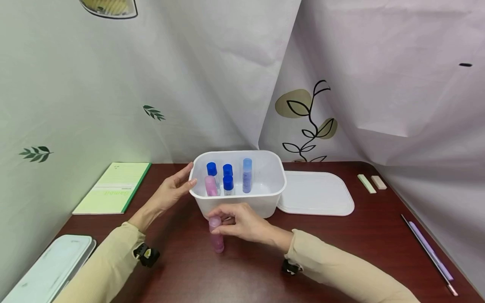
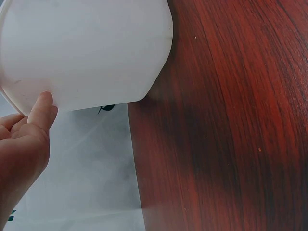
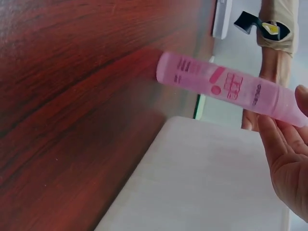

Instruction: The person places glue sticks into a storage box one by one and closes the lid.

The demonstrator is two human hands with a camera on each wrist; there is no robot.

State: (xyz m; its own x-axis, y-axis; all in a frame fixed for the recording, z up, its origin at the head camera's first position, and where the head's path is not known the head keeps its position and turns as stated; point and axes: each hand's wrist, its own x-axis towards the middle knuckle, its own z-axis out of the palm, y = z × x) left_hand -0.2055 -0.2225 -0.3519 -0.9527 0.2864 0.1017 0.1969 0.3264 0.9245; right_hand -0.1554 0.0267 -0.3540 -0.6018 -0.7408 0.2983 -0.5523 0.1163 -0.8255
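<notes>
- Right hand (image 1: 242, 223) has its fingers curled round the cap end of a pink tube (image 1: 216, 235), holding it upright on the table (image 1: 341, 252) just in front of the tub
- Left hand (image 1: 172, 189) lies flat with straight fingers against the white tub (image 1: 265, 198), likely steadying it
- Inside stand blue-capped tubes (image 1: 227, 179) and one pink
- The lid (image 1: 316, 193) lies beside the tub, leaving it open

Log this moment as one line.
left hand: touches white tub | right hand: grips pink tube on table
</notes>
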